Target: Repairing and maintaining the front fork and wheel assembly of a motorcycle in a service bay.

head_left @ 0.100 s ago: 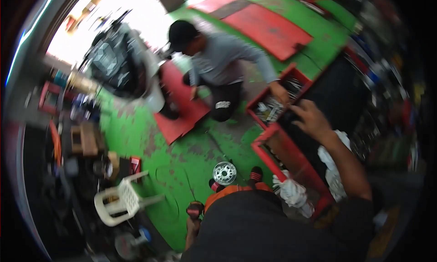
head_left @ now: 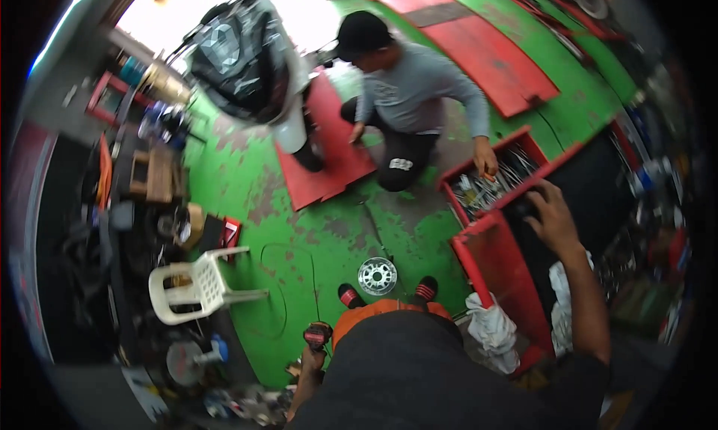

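Observation:
My left hand, low in the view beside my body, is closed round the handle of a dark red and black cordless power tool. On the right, my right hand reaches over the black top of a red tool cabinet. Its thumb and fingers are apart, close to a small dark object at the cabinet's edge whose kind I cannot make out. Just beyond is an open red drawer full of metal tools. A crouching co-worker's hand is over those tools.
A silver wheel-like disc lies on the green floor by my feet. White cloths hang at the cabinet. A cream plastic chair stands left. Beyond are a scooter by a red ramp plate and a long red panel.
The view has swung, so most of the scene sits further right. My left hand still grips the power tool, and my right hand stays by the cabinet edge.

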Demonstrator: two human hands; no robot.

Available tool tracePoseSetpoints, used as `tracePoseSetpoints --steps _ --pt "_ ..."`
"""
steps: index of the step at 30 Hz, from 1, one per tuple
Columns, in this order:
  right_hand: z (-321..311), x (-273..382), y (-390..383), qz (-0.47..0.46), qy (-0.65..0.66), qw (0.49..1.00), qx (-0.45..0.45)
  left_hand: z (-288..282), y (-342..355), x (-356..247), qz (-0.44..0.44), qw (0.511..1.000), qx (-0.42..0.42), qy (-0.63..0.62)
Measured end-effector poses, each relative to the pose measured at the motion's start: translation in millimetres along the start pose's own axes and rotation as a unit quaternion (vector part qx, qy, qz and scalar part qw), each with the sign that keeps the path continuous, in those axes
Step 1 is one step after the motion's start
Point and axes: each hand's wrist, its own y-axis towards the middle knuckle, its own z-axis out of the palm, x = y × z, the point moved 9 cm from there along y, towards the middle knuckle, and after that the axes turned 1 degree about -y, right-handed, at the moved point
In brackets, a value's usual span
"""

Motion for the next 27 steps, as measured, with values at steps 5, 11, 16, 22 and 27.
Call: tracePoseSetpoints --steps 5,11,16,22,27 --pt "27.9 16.0 13.9 0.018 0.001 0.996 0.083 -16.8 -18.1 102.2 -0.046 0.99 -0.084 -0.101" --pt "-42.3 45.8 11.7 0.146 -0.006 0.989 0.007 -55.4 -3.4 203.2 -0.159 0.975 -0.069 -0.141" --pt "-33.8 264.9 87.0 0.122 0.2 0.971 -0.049 -163.6 18.7 185.7 -0.033 0.956 -0.123 -0.264" --pt "142.6 596.6 196.1 -0.109 0.394 0.905 0.116 -328.8 19.0 125.2 0.185 0.949 -0.189 -0.17" --pt "196.3 743.2 228.3 -0.169 0.482 0.838 0.193 -419.0 -9.8 76.6 0.363 0.906 -0.206 -0.066"
